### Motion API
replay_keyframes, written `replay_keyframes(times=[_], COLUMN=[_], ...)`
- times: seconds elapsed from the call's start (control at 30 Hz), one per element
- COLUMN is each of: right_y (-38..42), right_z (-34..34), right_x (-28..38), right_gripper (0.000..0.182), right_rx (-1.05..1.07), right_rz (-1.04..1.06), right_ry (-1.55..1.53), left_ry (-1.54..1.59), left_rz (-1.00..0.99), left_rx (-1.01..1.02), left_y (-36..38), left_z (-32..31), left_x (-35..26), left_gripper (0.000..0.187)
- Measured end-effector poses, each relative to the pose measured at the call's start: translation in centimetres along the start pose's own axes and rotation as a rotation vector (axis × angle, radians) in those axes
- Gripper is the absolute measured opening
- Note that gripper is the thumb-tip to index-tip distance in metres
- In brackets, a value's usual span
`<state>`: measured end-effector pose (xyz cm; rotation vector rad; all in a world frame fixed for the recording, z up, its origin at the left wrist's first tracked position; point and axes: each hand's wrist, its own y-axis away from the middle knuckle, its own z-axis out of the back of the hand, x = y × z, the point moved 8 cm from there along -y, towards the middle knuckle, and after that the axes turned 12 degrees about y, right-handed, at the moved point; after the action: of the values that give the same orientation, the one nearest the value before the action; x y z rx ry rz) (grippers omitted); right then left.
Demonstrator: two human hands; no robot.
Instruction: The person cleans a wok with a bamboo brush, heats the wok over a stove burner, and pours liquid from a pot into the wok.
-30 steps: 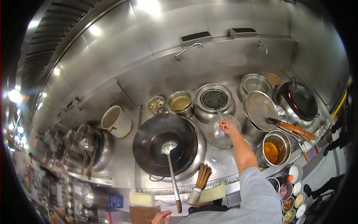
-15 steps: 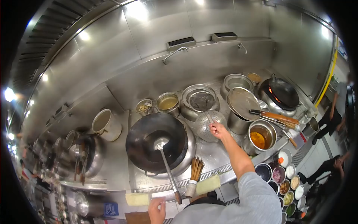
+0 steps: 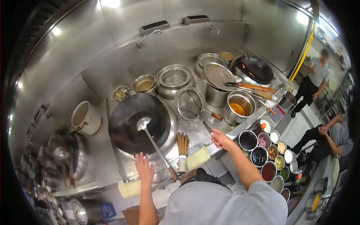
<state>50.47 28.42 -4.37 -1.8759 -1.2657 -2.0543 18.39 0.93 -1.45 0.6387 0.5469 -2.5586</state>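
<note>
My left hand (image 3: pixel 144 168) is open, fingers up, in front of the near rim of the large dark wok (image 3: pixel 129 122). It appears to hold nothing. A long-handled ladle (image 3: pixel 155 146) rests with its bowl in the wok and its handle over the counter's front edge, right of that hand. My right hand (image 3: pixel 222 139) is closed on a metal skimmer (image 3: pixel 208 127), which shows only as a narrow dark strip, apparently edge-on. Beyond it, a wire strainer (image 3: pixel 189 104) with a wooden handle lies on the steel counter. A bamboo brush (image 3: pixel 182 150) stands between my hands.
Pots line the back, including a lidless steel pot (image 3: pixel 174 77). At right are a pot of orange liquid (image 3: pixel 238 108), tools across a pot with a mesh sieve (image 3: pixel 220 77), and a second wok (image 3: pixel 255 69). Seasoning bowls (image 3: pixel 268 170) sit front right. Two people are far right.
My right hand has drawn the perforated skimmer toward me, turning it from face-on to narrow. A wire strainer now shows on the counter. My left hand has risen toward the wok. The view has shifted.
</note>
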Motion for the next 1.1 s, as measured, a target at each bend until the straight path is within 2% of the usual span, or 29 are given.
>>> replay_keyframes(times=[0.1,0.13,0.2,0.23,0.27,0.33,0.37,0.5,0.6,0.73,0.8,0.83,0.9,0.93,1.0,1.03,1.1], right_y=[3.0,3.4,6.0,4.0,4.5,5.2,6.2,6.1,5.7,5.3,1.9,-0.7,-3.9,-5.5,-9.4,-11.4,-16.7], right_z=[1.7,1.6,1.3,2.1,1.7,1.1,0.5,0.3,-0.4,0.5,1.3,2.0,2.5,2.6,2.8,2.8,3.1], right_x=[-1.7,-2.5,-1.8,-3.8,-3.8,-3.6,-2.9,-5.3,-4.2,1.0,4.1,4.8,8.8,10.5,13.4,15.0,17.6], right_gripper=[0.05,0.05,0.048,0.045,0.045,0.045,0.044,0.043,0.042,0.045,0.048,0.048,0.049,0.049,0.049,0.046,0.045], right_rx=[-0.093,-0.092,-0.259,-0.392,-0.387,-0.287,-0.3,-0.361,-0.326,-0.379,-0.446,-0.443,-0.491,-0.483,-0.507,-0.53,-0.568], right_rz=[0.072,0.063,0.028,0.568,0.562,0.286,0.217,0.259,0.392,0.216,0.551,0.561,0.792,0.81,0.642,0.622,0.613], right_ry=[0.452,0.451,0.891,1.121,1.117,1.096,1.059,1.011,1.111,0.865,0.819,0.815,0.817,0.812,0.852,0.868,0.967], left_ry=[0.002,0.002,0.06,0.08,0.076,0.108,0.11,0.136,0.126,0.121,0.134,0.132,0.186,0.247,0.257,0.277,0.183], left_rz=[-0.057,-0.052,-0.066,-0.066,-0.063,-0.077,-0.07,-0.072,-0.071,-0.063,-0.056,-0.062,-0.036,-0.007,0.035,0.075,0.104], left_rx=[-0.031,-0.024,-0.019,-0.028,-0.022,-0.019,-0.018,-0.013,-0.027,-0.002,-0.026,-0.073,-0.113,-0.145,-0.172,-0.182,-0.186], left_y=[-0.2,-0.3,-0.3,-0.3,-0.1,-0.1,0.0,0.0,-0.2,-0.3,-0.3,0.1,0.7,1.2,2.8,3.7,5.9], left_z=[0.2,0.1,0.2,0.7,0.7,0.6,0.7,0.6,0.7,0.8,1.0,1.1,2.2,3.1,4.3,4.4,4.2], left_x=[0.0,0.1,0.2,-0.4,-0.4,-0.5,-0.5,-0.3,-0.1,-0.6,-0.7,-0.6,-1.6,-2.1,-2.8,-2.7,-1.8], left_gripper=[0.061,0.061,0.061,0.056,0.056,0.054,0.051,0.048,0.046,0.046,0.044,0.043,0.042,0.042,0.041,0.041,0.043])
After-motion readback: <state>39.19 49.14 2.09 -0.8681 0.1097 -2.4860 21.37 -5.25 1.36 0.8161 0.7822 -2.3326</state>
